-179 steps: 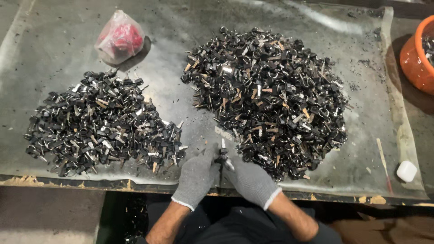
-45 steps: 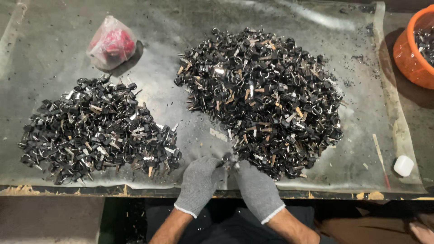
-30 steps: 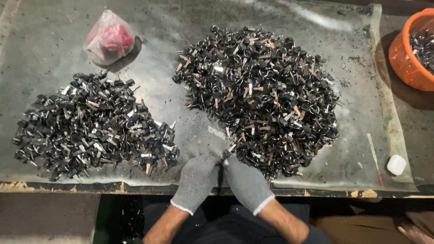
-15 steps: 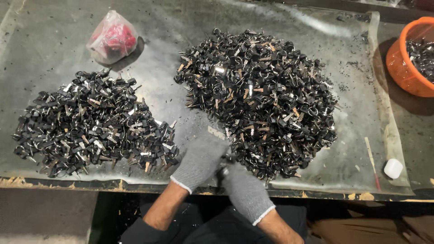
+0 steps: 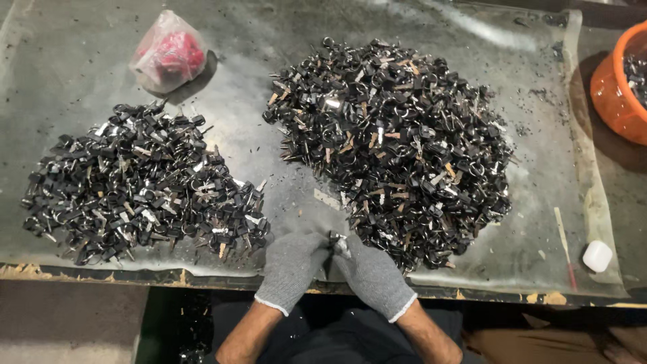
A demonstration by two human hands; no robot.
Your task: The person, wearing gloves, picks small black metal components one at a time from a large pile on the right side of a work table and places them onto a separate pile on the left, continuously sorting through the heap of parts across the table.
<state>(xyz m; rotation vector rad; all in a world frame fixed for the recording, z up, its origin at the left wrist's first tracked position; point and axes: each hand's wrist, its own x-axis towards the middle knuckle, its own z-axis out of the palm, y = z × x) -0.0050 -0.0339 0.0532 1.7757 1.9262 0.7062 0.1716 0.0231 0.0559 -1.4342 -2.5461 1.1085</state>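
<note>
I see both gloved hands meeting at the near edge of the desk (image 5: pixel 81 40), pinching one small metal part (image 5: pixel 339 244) between them: a dark piece with a bright silvery end, too small for me to make out further. My left hand (image 5: pixel 293 266) has its fingers closed on the part from one side, and my right hand (image 5: pixel 372 273) has its fingers closed on it from the other. Just beyond them sits the large pile of black parts (image 5: pixel 394 138), touching the right glove's knuckles. A second, flatter pile (image 5: pixel 138 185) lies to the left. A plastic bag with red contents (image 5: pixel 168 57) rests behind it. An orange bucket (image 5: pixel 617 91) and a small white cap (image 5: pixel 597 255) stand at the right.
</note>
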